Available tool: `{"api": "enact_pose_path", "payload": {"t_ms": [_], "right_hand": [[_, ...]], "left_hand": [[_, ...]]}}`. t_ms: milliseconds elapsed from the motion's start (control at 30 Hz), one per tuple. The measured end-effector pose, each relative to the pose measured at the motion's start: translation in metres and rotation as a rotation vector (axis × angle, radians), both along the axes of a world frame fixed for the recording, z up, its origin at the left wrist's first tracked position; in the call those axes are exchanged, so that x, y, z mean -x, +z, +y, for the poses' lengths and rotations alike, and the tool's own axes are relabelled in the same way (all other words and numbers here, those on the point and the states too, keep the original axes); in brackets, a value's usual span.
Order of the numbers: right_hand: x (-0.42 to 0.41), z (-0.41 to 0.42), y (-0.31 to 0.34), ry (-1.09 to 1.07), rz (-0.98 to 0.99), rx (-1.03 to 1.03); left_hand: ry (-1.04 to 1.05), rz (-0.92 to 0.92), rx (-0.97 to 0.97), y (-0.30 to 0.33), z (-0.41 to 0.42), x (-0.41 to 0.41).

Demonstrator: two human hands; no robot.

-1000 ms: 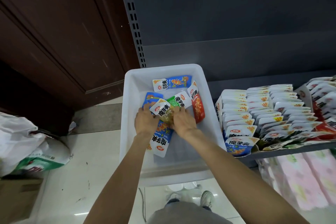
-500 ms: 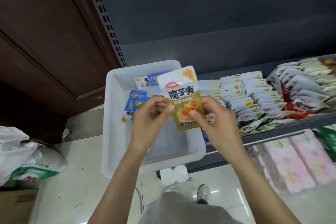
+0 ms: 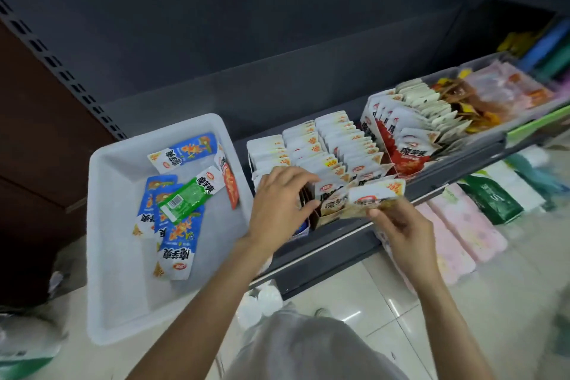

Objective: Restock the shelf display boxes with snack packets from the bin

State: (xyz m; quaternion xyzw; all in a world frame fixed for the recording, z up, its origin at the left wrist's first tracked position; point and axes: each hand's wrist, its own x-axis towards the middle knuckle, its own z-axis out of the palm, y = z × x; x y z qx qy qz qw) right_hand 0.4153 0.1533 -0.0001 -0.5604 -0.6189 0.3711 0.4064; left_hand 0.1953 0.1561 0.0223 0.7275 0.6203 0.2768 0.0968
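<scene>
Looking down from the head view: white bin on the left holds a few blue packets, one green packet lying across them, and a red packet leaning on the right wall. Right of it, on the shelf, display boxes are packed with upright rows of white-topped packets; next box along holds red-and-white packets.

Right hand pinches the yellow packet at its lower end, fingers curled round it. Left hand grips nothing; its fingers press into the front of a packet row, spreading a gap.

Versus half a second ago: the packet was held up by both hands over the bin, upright, label facing the camera. Now it's over the front of the display boxes, right hand only, left hand moved to the row. View has swung right, more shelf visible.

Packet's long axis runs roughly left-right, slightly tilted, white top end with the yellow corner toward the upper right. Blurred, so I can't tell if it touches the row.
</scene>
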Motion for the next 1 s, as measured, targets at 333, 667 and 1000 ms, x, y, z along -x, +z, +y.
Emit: {"api": "enact_pose_path", "payload": {"t_ms": [333,667,1000], "right_hand": [[0.043,0.031,-0.036,0.018,-0.003,-0.072],[0.04,0.031,-0.059,-0.004,-0.17,-0.075],[0.051,0.02,-0.035,-0.112,-0.251,-0.281]], "left_hand": [[-0.002,0.068,0.068,0.007,0.039,-0.003],[-0.136,0.101,0.088,0.002,0.039,0.0],[-0.1,0.058,-0.016,0.019,0.025,-0.013]]}}
